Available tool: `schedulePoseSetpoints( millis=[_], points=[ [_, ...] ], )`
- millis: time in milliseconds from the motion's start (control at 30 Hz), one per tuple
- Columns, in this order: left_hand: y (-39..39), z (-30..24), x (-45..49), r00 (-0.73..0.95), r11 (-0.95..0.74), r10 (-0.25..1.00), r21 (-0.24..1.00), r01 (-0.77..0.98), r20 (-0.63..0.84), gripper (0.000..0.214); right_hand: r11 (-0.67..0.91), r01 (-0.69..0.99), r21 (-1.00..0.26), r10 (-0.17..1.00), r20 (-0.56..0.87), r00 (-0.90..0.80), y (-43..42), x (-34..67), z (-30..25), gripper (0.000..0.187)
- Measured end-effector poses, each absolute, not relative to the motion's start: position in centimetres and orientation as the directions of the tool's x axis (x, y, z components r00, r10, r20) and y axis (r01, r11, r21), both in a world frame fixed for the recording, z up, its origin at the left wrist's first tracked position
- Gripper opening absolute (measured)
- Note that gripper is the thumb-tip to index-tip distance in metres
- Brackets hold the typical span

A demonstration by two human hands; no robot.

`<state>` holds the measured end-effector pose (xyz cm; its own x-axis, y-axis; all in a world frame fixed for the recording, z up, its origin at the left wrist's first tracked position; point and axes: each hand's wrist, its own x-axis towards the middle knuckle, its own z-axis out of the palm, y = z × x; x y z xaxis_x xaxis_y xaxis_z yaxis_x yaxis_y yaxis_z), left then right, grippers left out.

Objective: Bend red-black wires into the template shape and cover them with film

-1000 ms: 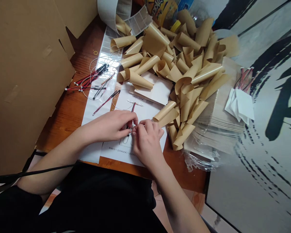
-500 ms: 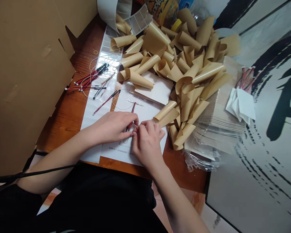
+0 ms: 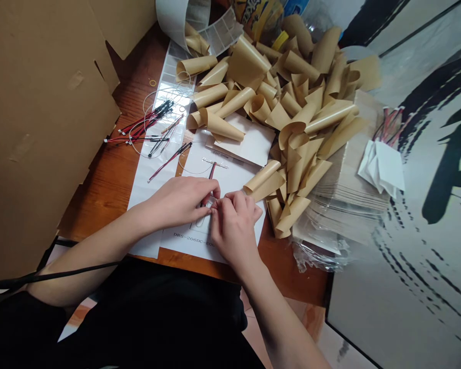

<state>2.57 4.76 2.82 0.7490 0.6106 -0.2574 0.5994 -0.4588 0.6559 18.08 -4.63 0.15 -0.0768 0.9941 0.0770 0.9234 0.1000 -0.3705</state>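
Note:
My left hand (image 3: 186,200) and my right hand (image 3: 236,220) meet over a white printed sheet (image 3: 184,246), fingertips almost touching. Both are closed in a pinch. Whatever lies between the fingertips is too small and covered to name. A red and black wire cable (image 3: 212,171) runs from a thin clear strip (image 3: 215,163) down under my left fingers. Part of it shows dark between that hand's thumb and forefinger. Beside my left hand a short cable (image 3: 169,163) with a small white connector lies on the paper.
Several more red and black cables (image 3: 149,120) lie at the left on a sheet of clear labels. Curled brown paper pieces (image 3: 249,64) are heaped at the back. A flat white box (image 3: 249,136) and a plastic-wrapped cardboard stack (image 3: 341,195) stand nearby. Large cardboard (image 3: 42,102) borders the left.
Both hands stay in the same place with nearly the same finger pose. The whole view has shifted very slightly.

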Motion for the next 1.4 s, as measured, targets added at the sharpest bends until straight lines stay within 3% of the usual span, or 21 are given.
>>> schedulePoseSetpoints(
  millis=[233, 633, 833, 1400],
  points=[
    [4.7, 2.7, 2.7, 0.737, -0.466, 0.629, 0.640, 0.611, -0.246, 0.017, 0.078, 0.869, -0.489, 0.992, 0.125, -0.019, -5.1, 18.8, 0.6, 0.014],
    [4.6, 2.8, 3.0, 0.710, -0.465, 0.655, 0.601, 0.650, -0.260, 0.015, 0.068, 0.879, -0.471, 0.976, 0.213, 0.038, -7.5, 18.4, 0.3, 0.018],
    [4.5, 2.7, 2.9, 0.712, -0.443, 0.658, 0.638, 0.630, -0.246, 0.013, 0.097, 0.880, -0.465, 0.963, 0.266, 0.035, -7.8, 18.3, 0.3, 0.021],
    [4.5, 2.3, 3.1, 0.683, -0.425, 0.690, 0.631, 0.649, -0.238, 0.011, 0.096, 0.901, -0.424, 0.970, 0.243, 0.011, -8.3, 18.0, 0.0, 0.028]
  ],
)
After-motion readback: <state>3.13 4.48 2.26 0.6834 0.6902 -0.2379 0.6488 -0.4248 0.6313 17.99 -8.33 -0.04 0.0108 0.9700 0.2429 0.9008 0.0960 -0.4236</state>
